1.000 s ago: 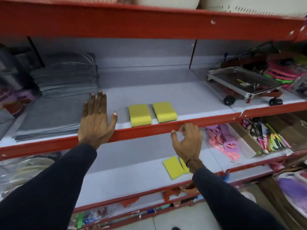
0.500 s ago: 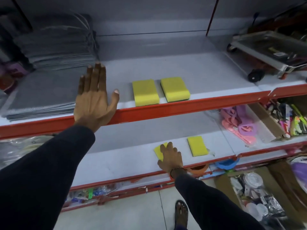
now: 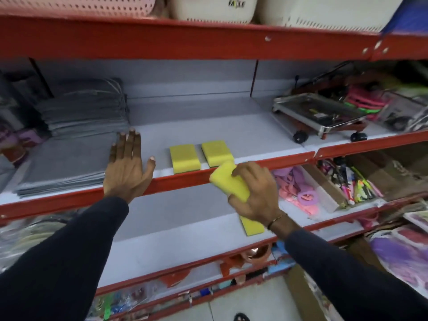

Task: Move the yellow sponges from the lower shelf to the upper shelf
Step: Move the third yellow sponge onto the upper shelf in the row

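Red-edged upper shelf (image 3: pixel 231 121) carried two placed sponges (image 3: pixel 185 157); lower shelf (image 3: pixel 185 228) kept one remaining sponge (image 3: pixel 252 225). Left hand (image 3: pixel 127 165) lay flat and open on the shelf lip. Right hand (image 3: pixel 254 193) clamped a yellow sponge (image 3: pixel 229 181) just below that lip, which it might clip. Half a second earlier, that hand reached down to the lower shelf.

a white basket (image 3: pixel 214 6) on the top shelf reads roughly "fa le".

Two yellow sponges (image 3: pixel 184 158) (image 3: pixel 216 152) lie flat, side by side, on the upper shelf (image 3: pixel 254 135). A third (image 3: pixel 228 183) hangs tilted at its red lip — gripped. A fourth (image 3: pixel 252 225) lies on the lower shelf (image 3: pixel 176 230), green underside showing.
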`<state>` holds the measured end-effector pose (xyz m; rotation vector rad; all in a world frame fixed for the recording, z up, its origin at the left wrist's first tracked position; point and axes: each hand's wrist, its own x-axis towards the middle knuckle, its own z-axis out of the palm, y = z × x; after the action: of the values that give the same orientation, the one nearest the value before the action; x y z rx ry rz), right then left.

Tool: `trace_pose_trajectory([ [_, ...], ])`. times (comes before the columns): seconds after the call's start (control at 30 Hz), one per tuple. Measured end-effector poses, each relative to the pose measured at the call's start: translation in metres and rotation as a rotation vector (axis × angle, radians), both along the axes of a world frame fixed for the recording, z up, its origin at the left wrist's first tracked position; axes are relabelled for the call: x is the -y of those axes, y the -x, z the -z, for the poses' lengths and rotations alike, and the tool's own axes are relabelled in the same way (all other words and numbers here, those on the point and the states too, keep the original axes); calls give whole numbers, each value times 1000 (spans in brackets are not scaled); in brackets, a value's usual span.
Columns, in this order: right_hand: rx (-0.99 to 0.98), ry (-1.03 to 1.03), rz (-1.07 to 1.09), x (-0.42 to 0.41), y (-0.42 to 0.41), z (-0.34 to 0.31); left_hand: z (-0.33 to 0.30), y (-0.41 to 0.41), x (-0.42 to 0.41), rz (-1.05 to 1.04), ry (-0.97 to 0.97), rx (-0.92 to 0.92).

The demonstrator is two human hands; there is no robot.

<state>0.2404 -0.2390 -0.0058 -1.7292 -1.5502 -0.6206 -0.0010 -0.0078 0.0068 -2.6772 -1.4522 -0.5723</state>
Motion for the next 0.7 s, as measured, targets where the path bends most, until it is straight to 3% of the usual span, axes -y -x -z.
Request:
trace_pose_trajectory([
  [0.1,-51,40,249,-24,-29,-35,3,0,0,3,0,-7],
  [0.17,-95,236,411,-46,-49,-46,3,-1,-3,8,1,-10],
  [0.23,-177,426,478,-66,-63,-47,5,-1,-6,0,3,-10],
  [0.33,-251,539,498,-82,-72,-36,9,1,-7,-7,-7,-22],
  [0.4,-255,422,485,-80,-74,-28,9,0,-7,-4,-7,-24],
  [0.57,-477,-263,583,-42,-81,5,8,-1,-4,-4,-10,7],
  [0.63,-565,-255,668,-22,-78,45,9,-3,-4,1,-11,5],
  [0.7,-634,9,697,-6,-72,95,11,-4,-5,4,-14,5],
])
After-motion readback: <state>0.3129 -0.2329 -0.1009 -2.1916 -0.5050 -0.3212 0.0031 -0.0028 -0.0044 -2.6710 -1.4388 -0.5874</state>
